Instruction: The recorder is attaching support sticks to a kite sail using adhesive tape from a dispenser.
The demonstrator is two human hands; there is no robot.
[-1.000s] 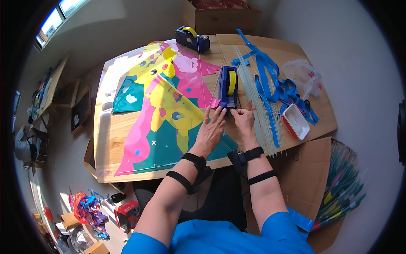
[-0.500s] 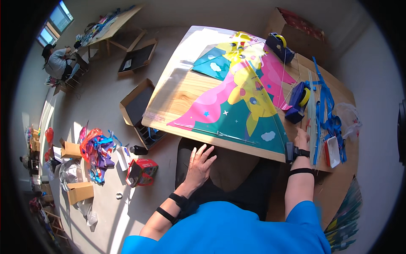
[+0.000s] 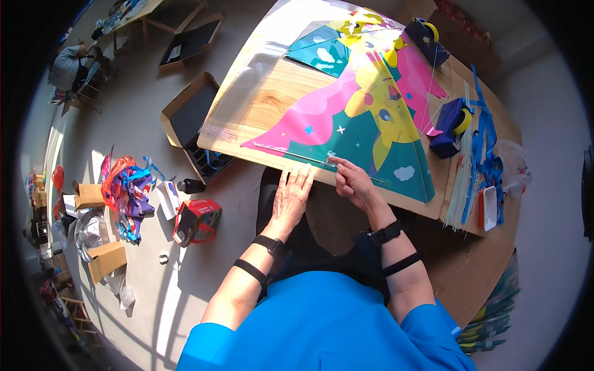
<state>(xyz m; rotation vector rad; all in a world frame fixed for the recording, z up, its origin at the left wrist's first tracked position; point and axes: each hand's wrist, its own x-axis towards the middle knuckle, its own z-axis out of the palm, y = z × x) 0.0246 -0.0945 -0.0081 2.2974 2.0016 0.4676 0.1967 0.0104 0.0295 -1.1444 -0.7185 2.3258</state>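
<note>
A kite [image 3: 315,133] of pink, green and yellow sheet with a cartoon figure lies on the wooden table [image 3: 238,114]. A thin rod [image 3: 291,154] runs along its near edge. My left hand [image 3: 289,201] is open, its fingers stretched out and tips resting at the table's near edge beside the kite. Over the rod's middle, my right hand [image 3: 354,181] is closed in a pinch, its index finger pointing left. At that fingertip a small, clear, shiny piece [image 3: 331,157] shows; whether it is held or lies on the kite is hard to tell.
Two tape dispensers [image 3: 450,133] with yellow rolls stand along the right side. Beyond them lie thin pale sticks [image 3: 461,185], blue ribbon [image 3: 481,142] and a white tray [image 3: 489,207]. Left on the floor are open boxes [image 3: 185,114] and a colourful heap [image 3: 130,191]. A person [image 3: 67,68] sits far left.
My right hand has come from beside the sticks at the right to the rod at the kite's near edge. My left hand has moved up onto the table edge.
</note>
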